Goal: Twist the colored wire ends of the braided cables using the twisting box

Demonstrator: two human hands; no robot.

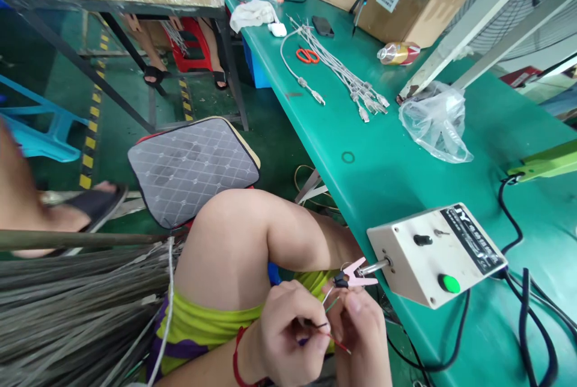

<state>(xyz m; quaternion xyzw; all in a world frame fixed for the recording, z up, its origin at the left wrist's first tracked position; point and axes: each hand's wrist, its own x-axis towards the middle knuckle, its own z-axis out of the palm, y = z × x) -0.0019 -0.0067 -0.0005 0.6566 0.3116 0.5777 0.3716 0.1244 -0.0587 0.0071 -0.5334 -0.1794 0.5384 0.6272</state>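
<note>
In front of my lap, my left hand (295, 333) is closed, thumb and forefinger pinched on thin wires; a dark end and a red wire (339, 344) show at its fingertips. Close beside it, my right hand (363, 333) is closed too, its fingers pinched near a green wire (332, 304); its exact hold is partly hidden. Just above both hands, a pink clip (358, 276) with black jaws sits at the end of a metal shaft (375, 267). The shaft sticks out of a white control box (433, 255) with a knob and green button. A white wire reaches toward the clip.
On the green table (360, 176) lie grey USB cables (336, 65), orange-handled scissors (307, 56), a phone (323, 26), a bottle (399, 53) and a plastic bag (435, 119). A large bundle of grey cables (81, 309) is at left, near a padded stool (193, 167) and another person's foot (72, 219).
</note>
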